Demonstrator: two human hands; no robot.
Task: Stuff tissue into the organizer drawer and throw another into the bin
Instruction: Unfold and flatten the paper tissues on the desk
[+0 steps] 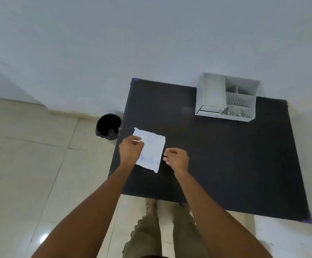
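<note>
The left hand (131, 148) was pinched on a thin white edge at the near-left corner of the tissue pack (151, 149), which lay flat on the dark table (216, 155) close to its left edge; whether that edge was a tissue or the pack's flap could not be told. The right hand (177, 158) hovered just beside the pack, fingers loosely curled and holding nothing. With nothing pinning the pack, a pull could have dragged it off the table, or torn the thin sheet. The white organizer (226, 97) stood well apart at the far right, its drawer (210, 109) seemingly shut. The black bin (108, 126) sat on the pale tiled floor (30, 164) beside the table, below a plain white wall (114, 43).
</note>
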